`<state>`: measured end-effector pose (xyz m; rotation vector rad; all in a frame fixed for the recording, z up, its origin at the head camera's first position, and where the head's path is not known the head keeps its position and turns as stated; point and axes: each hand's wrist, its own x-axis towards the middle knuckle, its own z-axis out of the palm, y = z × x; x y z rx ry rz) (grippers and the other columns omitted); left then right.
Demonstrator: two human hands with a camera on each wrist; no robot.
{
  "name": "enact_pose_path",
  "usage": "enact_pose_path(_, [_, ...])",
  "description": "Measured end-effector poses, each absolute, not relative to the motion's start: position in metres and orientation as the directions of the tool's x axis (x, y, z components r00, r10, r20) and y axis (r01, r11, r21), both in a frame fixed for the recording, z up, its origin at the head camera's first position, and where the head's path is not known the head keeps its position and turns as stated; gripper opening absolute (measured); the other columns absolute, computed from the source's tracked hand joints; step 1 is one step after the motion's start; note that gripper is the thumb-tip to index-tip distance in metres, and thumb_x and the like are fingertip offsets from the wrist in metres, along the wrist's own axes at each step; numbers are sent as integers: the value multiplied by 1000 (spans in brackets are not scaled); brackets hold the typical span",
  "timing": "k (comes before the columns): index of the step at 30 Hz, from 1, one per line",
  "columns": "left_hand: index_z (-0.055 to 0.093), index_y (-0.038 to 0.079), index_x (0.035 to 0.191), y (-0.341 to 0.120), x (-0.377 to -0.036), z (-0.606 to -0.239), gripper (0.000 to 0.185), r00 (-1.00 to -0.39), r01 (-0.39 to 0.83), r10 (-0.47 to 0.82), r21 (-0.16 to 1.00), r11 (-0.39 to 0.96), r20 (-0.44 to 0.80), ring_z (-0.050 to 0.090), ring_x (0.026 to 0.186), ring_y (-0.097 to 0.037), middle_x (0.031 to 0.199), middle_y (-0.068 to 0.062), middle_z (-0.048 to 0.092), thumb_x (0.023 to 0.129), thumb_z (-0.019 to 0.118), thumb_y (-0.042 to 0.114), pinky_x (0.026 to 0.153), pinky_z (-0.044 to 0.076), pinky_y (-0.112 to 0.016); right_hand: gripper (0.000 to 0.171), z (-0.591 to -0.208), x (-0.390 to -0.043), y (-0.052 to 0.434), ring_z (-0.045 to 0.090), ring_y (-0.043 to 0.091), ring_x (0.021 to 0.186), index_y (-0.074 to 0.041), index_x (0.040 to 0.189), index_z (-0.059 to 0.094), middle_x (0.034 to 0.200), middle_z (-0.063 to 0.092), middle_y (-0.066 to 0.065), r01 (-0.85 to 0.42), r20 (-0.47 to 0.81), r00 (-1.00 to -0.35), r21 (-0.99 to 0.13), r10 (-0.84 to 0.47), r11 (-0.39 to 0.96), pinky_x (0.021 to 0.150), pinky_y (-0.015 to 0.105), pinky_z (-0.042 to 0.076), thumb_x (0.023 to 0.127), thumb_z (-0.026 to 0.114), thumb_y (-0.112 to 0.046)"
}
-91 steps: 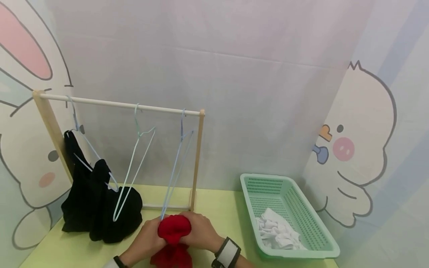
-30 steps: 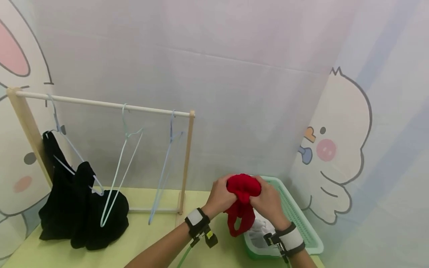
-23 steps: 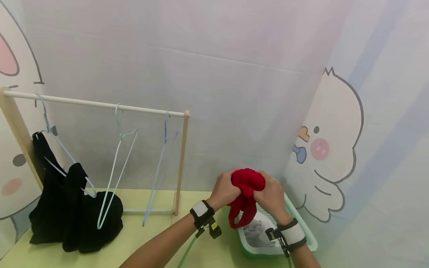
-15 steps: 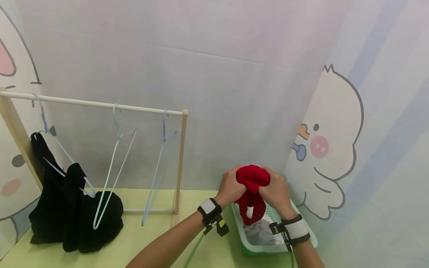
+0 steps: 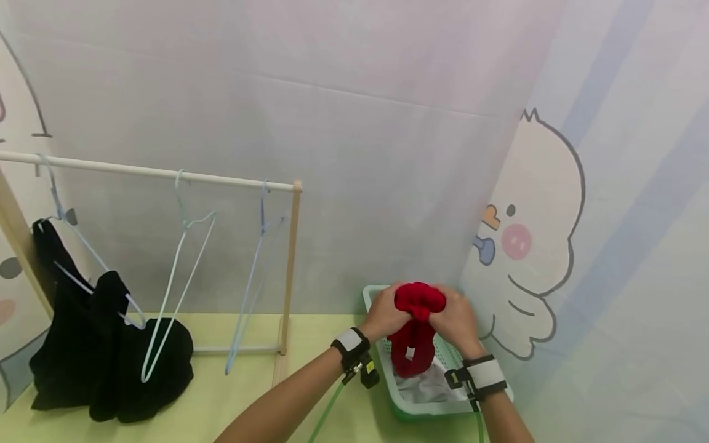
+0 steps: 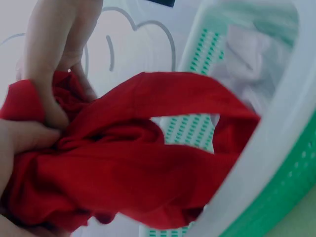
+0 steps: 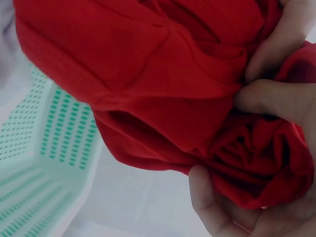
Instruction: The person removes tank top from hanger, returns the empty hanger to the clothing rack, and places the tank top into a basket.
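A bunched red garment (image 5: 412, 344) hangs over the green basket (image 5: 434, 408), a loop of its cloth drooping below the hands. My left hand (image 5: 386, 314) grips the gathered cloth from the left, and my right hand (image 5: 458, 319) holds it from the right. In the right wrist view both thumbs press close together into the folds of the red garment (image 7: 133, 64), while the right fingers curl beneath. The left wrist view has the red garment (image 6: 123, 173) stretching towards the basket, with an opening in it. White cloth (image 5: 426, 389) lies inside the basket.
A clothes rack with a white rail (image 5: 127, 169) stands at the left. A pale green hanger (image 5: 172, 277) and a blue hanger (image 5: 244, 301) hang bare on it. Black clothing (image 5: 105, 344) droops from another hanger. A curtain backs the yellow table (image 5: 232, 418).
Both hands have carried the red garment from beside the blue hanger to over the basket, then lowered it slightly. The head view has turned right. The blue hanger now hangs free.
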<state>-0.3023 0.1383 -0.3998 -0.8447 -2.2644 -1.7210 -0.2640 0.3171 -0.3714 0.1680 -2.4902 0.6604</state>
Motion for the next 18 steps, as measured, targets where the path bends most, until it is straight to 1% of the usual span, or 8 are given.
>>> enact_pose_path(3, [64, 4, 143, 139, -303, -403, 56, -827, 515, 386, 828, 223, 410, 70, 115, -30, 131, -13, 72, 90, 81, 8, 92, 58, -36, 43, -377, -266, 325, 72, 38, 94, -4, 124, 76, 106, 78, 20, -214, 514, -857, -412, 32, 886, 81, 53, 58, 82, 80, -9])
enact_pose_path(7, [60, 8, 150, 137, -305, -413, 59, -824, 515, 437, 800, 309, 361, 69, 117, -28, 136, -11, 70, 94, 79, 11, 91, 57, -34, 47, -388, -270, 328, 72, 39, 92, -2, 126, 75, 105, 77, 22, -172, 488, -871, -407, 55, 897, 80, 55, 58, 79, 79, -6])
enact_pose_path(9, [59, 10, 151, 136, -307, -417, 59, -818, 526, 454, 781, 337, 354, 69, 117, -28, 136, -10, 70, 95, 77, 10, 91, 57, -33, 50, -391, -271, 329, 72, 41, 91, -1, 127, 75, 105, 77, 24, -152, 480, -875, -404, 67, 902, 78, 57, 58, 77, 78, -5])
enact_pose_path(12, [62, 11, 149, 136, -310, -421, 56, -813, 536, 459, 767, 351, 358, 69, 116, -28, 134, -10, 71, 95, 75, 5, 91, 56, -34, 53, -395, -272, 330, 72, 42, 89, -3, 129, 73, 105, 76, 24, -126, 455, -887, -401, 78, 907, 73, 57, 57, 76, 74, -3])
enact_pose_path(14, [64, 10, 146, 135, -311, -422, 54, -815, 533, 458, 770, 351, 355, 69, 113, -28, 131, -10, 72, 94, 74, 2, 89, 56, -35, 54, -398, -274, 331, 72, 42, 89, -4, 130, 73, 107, 76, 23, -120, 439, -895, -402, 76, 908, 70, 57, 57, 76, 71, -2])
enact_pose_path(16, [65, 8, 144, 135, -311, -424, 52, -823, 516, 453, 785, 343, 343, 70, 108, -27, 128, -11, 72, 93, 71, -1, 86, 56, -34, 54, -402, -275, 331, 72, 41, 91, -4, 131, 72, 108, 76, 22, -122, 418, -906, -412, 69, 903, 71, 56, 57, 77, 69, -2])
enact_pose_path(18, [64, 6, 144, 135, -312, -425, 51, -837, 491, 440, 804, 337, 327, 70, 101, -23, 125, -11, 73, 94, 68, -3, 81, 55, -33, 53, -405, -276, 331, 72, 40, 92, -3, 132, 70, 109, 76, 22, -129, 398, -916, -423, 56, 897, 73, 55, 57, 79, 71, -3])
